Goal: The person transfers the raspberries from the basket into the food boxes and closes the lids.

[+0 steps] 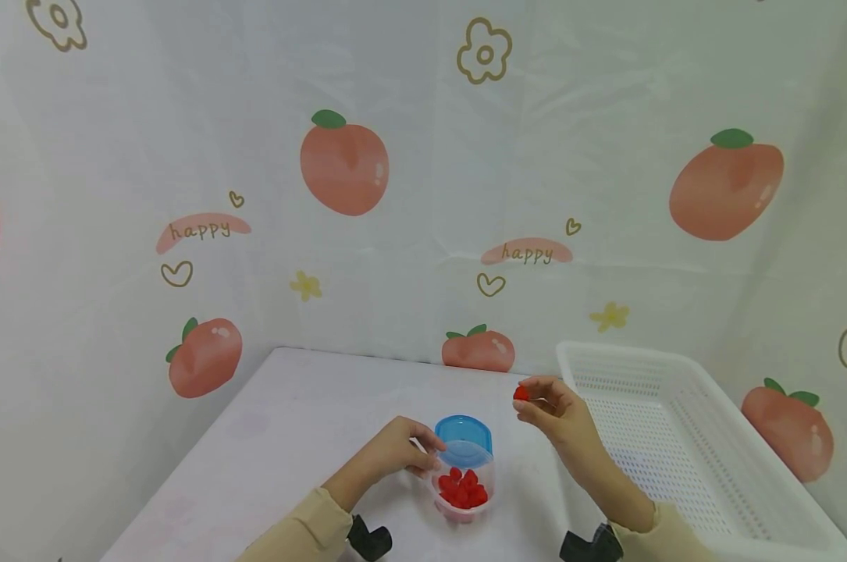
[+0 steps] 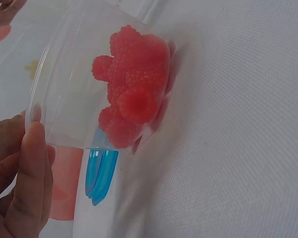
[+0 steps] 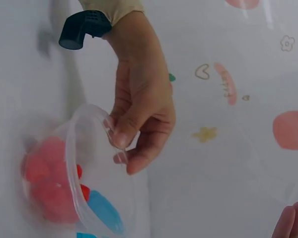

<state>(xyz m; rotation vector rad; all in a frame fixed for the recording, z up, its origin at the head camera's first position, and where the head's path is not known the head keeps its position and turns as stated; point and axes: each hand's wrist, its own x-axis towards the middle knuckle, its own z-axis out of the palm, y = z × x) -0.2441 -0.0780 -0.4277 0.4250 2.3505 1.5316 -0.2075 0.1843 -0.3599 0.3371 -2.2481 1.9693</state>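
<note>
A clear plastic tub stands upright on the table, with several red raspberries heaped in its bottom. My left hand pinches the tub's rim between thumb and fingers, as the right wrist view also shows. Up and to the right of the tub, my right hand holds a single raspberry by its fingertips, above the table. Directly behind the tub lies a blue lid, partly seen through the clear wall.
A large white perforated plastic basket sits to the right, beside my right forearm. The table has a white cloth. Behind it hangs a white curtain printed with peaches, hearts and flowers.
</note>
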